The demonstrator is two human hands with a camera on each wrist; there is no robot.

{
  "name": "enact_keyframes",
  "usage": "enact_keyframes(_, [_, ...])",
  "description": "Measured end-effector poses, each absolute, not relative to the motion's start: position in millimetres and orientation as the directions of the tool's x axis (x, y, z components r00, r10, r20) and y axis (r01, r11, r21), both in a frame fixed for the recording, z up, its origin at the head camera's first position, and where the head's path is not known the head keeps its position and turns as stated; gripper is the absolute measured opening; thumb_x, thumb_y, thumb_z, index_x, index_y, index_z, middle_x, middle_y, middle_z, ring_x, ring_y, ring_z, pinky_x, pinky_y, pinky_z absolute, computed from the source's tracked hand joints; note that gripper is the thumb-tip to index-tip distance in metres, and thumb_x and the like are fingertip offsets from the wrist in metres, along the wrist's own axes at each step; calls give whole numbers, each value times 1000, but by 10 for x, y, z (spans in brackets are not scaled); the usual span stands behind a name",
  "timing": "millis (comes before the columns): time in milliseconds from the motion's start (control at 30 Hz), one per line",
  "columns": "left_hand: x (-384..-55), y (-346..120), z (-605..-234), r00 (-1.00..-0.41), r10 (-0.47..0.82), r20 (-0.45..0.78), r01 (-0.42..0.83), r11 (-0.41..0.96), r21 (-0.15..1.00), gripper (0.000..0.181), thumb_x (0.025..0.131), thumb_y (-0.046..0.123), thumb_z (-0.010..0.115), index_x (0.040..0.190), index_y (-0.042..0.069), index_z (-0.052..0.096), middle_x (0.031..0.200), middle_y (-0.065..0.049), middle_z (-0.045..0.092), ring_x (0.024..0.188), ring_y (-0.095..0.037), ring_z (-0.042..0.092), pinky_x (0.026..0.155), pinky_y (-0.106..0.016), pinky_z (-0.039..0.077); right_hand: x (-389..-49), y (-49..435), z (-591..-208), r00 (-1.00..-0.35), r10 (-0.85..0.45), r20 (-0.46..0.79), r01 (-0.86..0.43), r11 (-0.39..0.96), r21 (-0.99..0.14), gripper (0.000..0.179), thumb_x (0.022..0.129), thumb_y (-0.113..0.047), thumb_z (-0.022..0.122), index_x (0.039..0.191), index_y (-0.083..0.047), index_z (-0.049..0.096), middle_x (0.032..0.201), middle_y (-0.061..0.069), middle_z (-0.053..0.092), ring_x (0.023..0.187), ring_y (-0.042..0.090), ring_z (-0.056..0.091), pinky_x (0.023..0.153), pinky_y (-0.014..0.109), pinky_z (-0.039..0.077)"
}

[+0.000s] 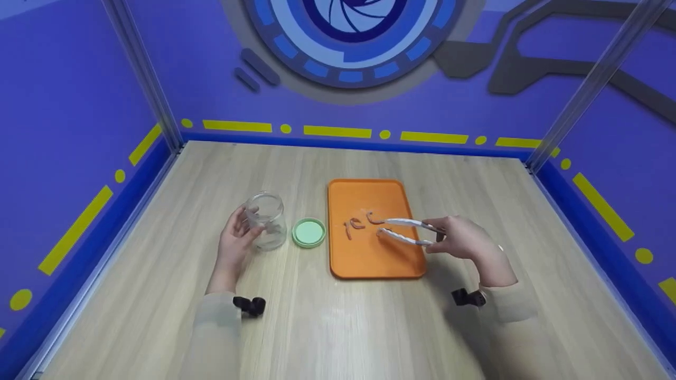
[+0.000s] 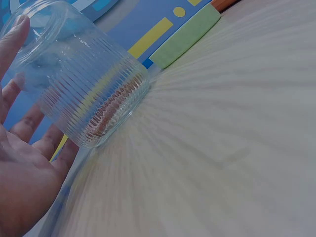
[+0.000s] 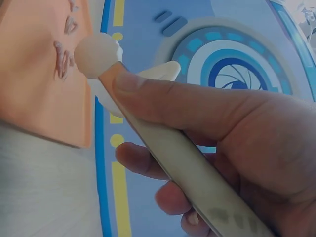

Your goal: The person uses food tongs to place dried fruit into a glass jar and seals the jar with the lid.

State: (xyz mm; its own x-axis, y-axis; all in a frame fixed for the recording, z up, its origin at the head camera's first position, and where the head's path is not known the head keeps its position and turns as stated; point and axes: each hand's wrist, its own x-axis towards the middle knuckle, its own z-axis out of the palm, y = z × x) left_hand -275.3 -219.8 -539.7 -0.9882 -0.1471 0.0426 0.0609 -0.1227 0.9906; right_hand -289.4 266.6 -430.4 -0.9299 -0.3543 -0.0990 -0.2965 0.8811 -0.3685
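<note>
My left hand (image 1: 236,243) grips a clear glass jar (image 1: 272,238) by its left side, with the thumb on the near side. The jar stands upright on the table with its mouth uncovered. Ribbed glass shows in the left wrist view, with brownish pieces (image 2: 112,106) low inside. In my right hand (image 1: 465,237) is a pair of tongs (image 1: 402,222) with pale scalloped tips, their arms spread apart. The tips reach over an orange tray (image 1: 375,264), close around small, brown, curled worm-like pieces. Several such pieces (image 1: 357,224) lie on the tray.
A round light green lid (image 1: 309,233) lies on the table between jar and tray. The wooden tabletop (image 1: 311,327) is bounded by blue-purple walls (image 1: 338,111) at the back and sides. Black wrist cameras (image 1: 250,305) sit at both sleeves.
</note>
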Motion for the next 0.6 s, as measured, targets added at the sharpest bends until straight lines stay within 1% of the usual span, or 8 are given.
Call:
enact_keyframes(233, [-2752,-2201,-5392,-989,-134,54,74,-152,986,73,96,10,72,159,17,33,160,-5,45,147,-18,42,127,-36,36,-2948,2698,-4369,-932,-336,-136,-266,889,-373,54,81,-17,87,132,-9,70,83,4,66,71,18,54,60,28,43])
enact_keyframes(333, [-2754,-2200,-5389,-989,-136,61,81,-144,986,71,97,9,71,158,17,34,159,-5,46,146,-18,42,127,-37,35,-2966,2702,-4387,-935,-321,-149,-245,891,-381,51,81,-18,87,130,-11,71,82,3,65,71,18,54,61,28,43])
enact_keyframes(533, [-2760,-2197,-5389,-988,-140,60,81,-144,986,74,97,9,71,159,15,32,160,-8,44,147,-20,42,127,-37,36,-3017,2719,-4428,-932,-321,-169,-236,890,-392,43,82,-19,86,122,-12,73,80,2,64,71,18,53,61,28,42])
enact_keyframes(600, [-2758,-2196,-5386,-988,-142,57,78,-146,986,74,97,9,71,159,14,32,161,-9,44,148,-21,41,126,-37,36,-3021,2727,-4435,-930,-323,-173,-235,888,-394,43,82,-19,86,122,-11,73,79,2,63,70,17,53,61,28,42])
